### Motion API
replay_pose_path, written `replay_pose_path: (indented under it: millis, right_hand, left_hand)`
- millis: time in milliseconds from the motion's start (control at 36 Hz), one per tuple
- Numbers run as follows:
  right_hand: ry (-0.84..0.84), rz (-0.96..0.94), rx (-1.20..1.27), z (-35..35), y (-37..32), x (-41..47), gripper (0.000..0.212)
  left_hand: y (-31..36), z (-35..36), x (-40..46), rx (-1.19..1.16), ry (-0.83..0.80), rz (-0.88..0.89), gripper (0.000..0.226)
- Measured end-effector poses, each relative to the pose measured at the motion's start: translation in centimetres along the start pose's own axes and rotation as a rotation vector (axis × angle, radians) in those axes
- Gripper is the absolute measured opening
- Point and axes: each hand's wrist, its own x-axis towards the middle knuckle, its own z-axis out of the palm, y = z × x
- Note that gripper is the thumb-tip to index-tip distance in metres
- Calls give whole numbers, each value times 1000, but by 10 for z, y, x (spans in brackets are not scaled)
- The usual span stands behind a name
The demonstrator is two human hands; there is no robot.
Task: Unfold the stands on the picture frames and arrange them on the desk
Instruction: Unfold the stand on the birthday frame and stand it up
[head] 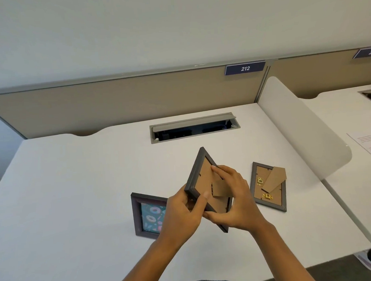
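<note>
I hold a dark grey picture frame (197,177) tilted in the air above the white desk (77,186), its brown cardboard back facing me. My left hand (183,214) grips its lower left edge. My right hand (235,199) holds the lower right side, with fingers on the cardboard stand (221,188), which is lifted a little from the back. A second frame (268,187) lies face down to the right, its stand partly raised. A third frame (147,215) lies face up at the left, showing a teal doughnut picture, partly hidden by my left hand.
An open cable tray (193,127) is sunk into the desk behind the frames. A beige partition (116,105) with a "212" label runs along the back. A white rounded divider (302,125) bounds the right side; the neighbouring desk holds a paper sheet (367,142).
</note>
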Motion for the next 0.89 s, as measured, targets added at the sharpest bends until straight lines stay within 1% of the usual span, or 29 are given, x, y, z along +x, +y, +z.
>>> replay_pose_path:
  millis: [194, 333, 417, 528, 583, 639, 694, 833, 889]
  right_hand:
    - [-18, -9, -132, -1, 9, -2, 123]
    - [-38, -22, -234, -4, 21, -1, 118]
    - [-65, -54, -257, -11, 29, 1, 106]
    - [-95, -89, -283, -19, 41, 4, 78]
    - [-105, -88, -295, -22, 46, 7, 67]
    - [-126, -80, -294, -24, 51, 9, 64]
    - [-143, -76, -292, -25, 55, 11, 62]
    - [-176, -63, -296, -20, 66, 18, 60]
    - [-189, -64, -303, -18, 71, 21, 60]
  left_hand:
    - [-8, 8, 5, 101, 30, -41, 19]
    - [-14, 17, 6, 168, 61, -56, 21]
    - [-18, 23, 7, 183, 91, -51, 22]
    - [-22, 30, 8, 174, 112, -47, 22]
    - [-25, 34, 9, 184, 117, -48, 26]
    - [-28, 38, 10, 208, 123, -47, 30]
    - [-29, 42, 11, 235, 122, -49, 29]
    - [-32, 54, 15, 266, 94, -54, 15]
    - [-34, 59, 17, 289, 87, -71, 22]
